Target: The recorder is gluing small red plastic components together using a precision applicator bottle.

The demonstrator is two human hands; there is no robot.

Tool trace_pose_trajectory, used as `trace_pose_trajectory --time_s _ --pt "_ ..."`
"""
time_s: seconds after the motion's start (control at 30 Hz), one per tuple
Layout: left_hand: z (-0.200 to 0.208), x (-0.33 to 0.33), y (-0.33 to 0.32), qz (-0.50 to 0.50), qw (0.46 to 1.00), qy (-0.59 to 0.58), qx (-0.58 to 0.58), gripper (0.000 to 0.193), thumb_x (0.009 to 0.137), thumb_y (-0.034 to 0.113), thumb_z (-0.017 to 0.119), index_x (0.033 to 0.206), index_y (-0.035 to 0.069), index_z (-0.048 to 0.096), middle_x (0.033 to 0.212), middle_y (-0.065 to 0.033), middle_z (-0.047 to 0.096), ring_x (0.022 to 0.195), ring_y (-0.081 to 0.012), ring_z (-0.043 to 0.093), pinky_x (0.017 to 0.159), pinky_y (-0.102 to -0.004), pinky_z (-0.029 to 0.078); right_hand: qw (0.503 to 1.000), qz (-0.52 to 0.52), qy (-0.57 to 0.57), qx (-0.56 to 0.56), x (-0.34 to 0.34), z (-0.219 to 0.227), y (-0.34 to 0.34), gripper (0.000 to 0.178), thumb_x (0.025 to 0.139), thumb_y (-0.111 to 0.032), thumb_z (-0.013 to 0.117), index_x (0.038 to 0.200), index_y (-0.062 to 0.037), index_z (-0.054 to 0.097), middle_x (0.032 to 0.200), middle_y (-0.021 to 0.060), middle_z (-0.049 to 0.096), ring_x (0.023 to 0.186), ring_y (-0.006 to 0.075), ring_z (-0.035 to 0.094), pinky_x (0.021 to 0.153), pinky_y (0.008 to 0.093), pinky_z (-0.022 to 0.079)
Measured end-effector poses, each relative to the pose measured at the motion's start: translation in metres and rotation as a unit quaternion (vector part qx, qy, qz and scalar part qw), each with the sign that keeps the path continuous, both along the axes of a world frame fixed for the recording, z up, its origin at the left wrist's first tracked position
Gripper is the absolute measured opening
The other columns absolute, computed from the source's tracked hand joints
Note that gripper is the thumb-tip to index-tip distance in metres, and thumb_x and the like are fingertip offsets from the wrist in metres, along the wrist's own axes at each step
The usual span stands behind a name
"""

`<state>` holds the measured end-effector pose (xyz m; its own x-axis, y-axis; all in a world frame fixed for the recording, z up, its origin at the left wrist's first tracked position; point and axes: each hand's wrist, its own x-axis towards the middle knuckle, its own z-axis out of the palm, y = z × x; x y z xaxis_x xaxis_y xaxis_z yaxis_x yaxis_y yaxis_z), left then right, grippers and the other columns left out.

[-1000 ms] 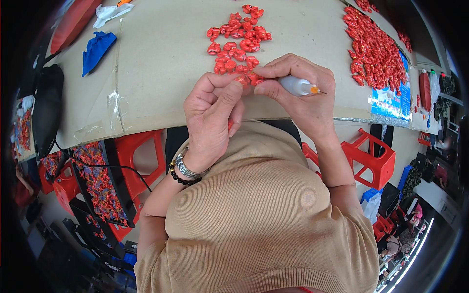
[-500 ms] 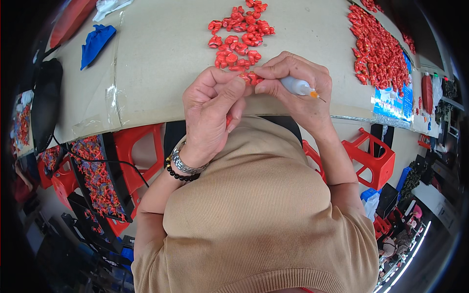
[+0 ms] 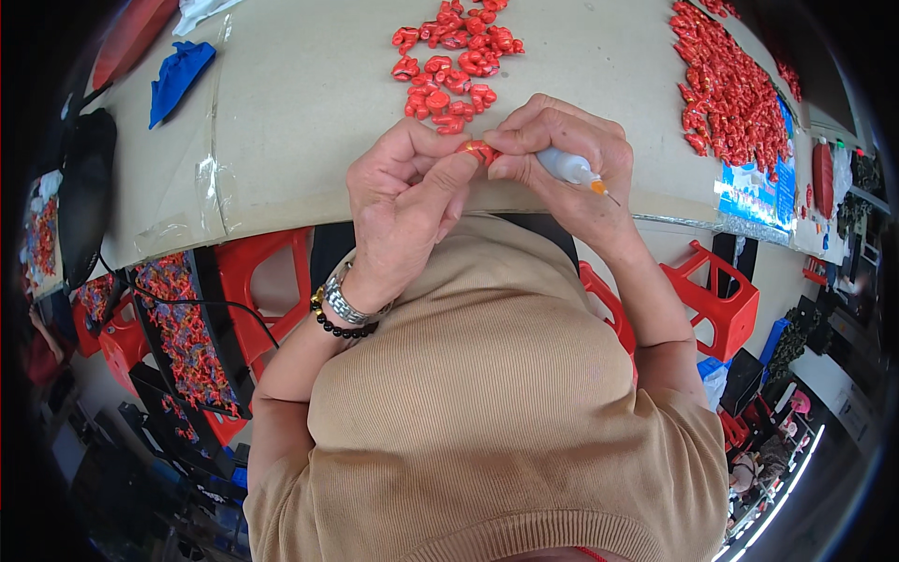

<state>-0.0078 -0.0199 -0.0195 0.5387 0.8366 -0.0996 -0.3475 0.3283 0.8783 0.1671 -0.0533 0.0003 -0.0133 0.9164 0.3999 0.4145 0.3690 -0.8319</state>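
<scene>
Between my two hands, over the near edge of the table, is a small glossy red figurine piece (image 3: 480, 150) with a touch of yellow. My left hand (image 3: 410, 187) pinches its left side between thumb and fingers. The thumb and forefinger of my right hand (image 3: 576, 155) press on its right side. A whitish squeeze bottle (image 3: 567, 167) with an orange base and a thin needle tip also rests in my right hand, its needle pointing outward to the right. Just beyond my hands lies a loose cluster of similar red pieces (image 3: 454, 61).
A large heap of red pieces (image 3: 726, 89) covers the table's far right, beside a blue printed sheet (image 3: 758, 195). At the left are a blue cloth (image 3: 180, 82) and a black object (image 3: 89, 197). Below the table stand red stools (image 3: 716, 300) and a black tray of colourful pieces (image 3: 187, 328).
My hands have stayed close together on the red piece, which now looks turned and is more covered by my fingers. The view has shifted slightly.
</scene>
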Motion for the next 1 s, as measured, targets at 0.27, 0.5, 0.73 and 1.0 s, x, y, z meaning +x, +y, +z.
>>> trace_pose_trajectory --time_s 0.27,0.5,0.73,1.0 --pt "0.001 -0.002 0.003 0.003 1.0 0.013 -0.014 0.002 0.091 0.001 0.057 0.091 0.002 0.055 0.067 -0.0023 0.057 0.048 -0.0033 0.045 0.036 -0.0176 0.029 0.998 0.012 -0.026 0.05 -0.003 -0.004 0.003 0.02 0.066 0.004 0.078 0.082 0.0025 0.067 0.076 0.0106 0.064 0.068 0.0178 0.063 0.059 0.0271 0.05" --pt "0.0 -0.003 0.004 -0.001 1.0 0.014 -0.016 0.003 0.092 0.005 0.058 0.093 0.004 0.056 0.075 -0.0027 0.058 0.052 -0.0046 0.047 0.037 -0.017 0.031 0.999 0.019 -0.003 0.046 -0.004 -0.009 0.006 0.019 0.065 0.005 0.077 0.082 0.0026 0.067 0.076 0.0107 0.064 0.07 0.0181 0.063 0.06 0.027 0.05" --pt "0.005 0.002 0.005 -0.004 1.0 0.007 -0.019 0.008 0.094 0.01 0.057 0.098 0.003 0.056 0.076 -0.0036 0.059 0.051 -0.0052 0.048 0.036 -0.0174 0.031 0.999 -0.012 0.035 0.034 -0.001 -0.012 0.008 0.018 0.067 -0.001 0.078 0.08 0.0003 0.066 0.076 0.0092 0.067 0.068 0.0174 0.066 0.058 0.0269 0.052" --pt "0.011 0.003 -0.002 0.044 0.997 0.051 -0.046 0.02 0.096 0.02 0.057 0.091 0.001 0.055 0.073 -0.0028 0.059 0.046 -0.0027 0.043 0.038 -0.0177 0.029 0.997 -0.038 0.063 0.009 0.0 -0.007 0.0 0.022 0.068 -0.003 0.078 0.088 -0.0016 0.07 0.078 0.0078 0.069 0.071 0.0153 0.067 0.062 0.0251 0.052"
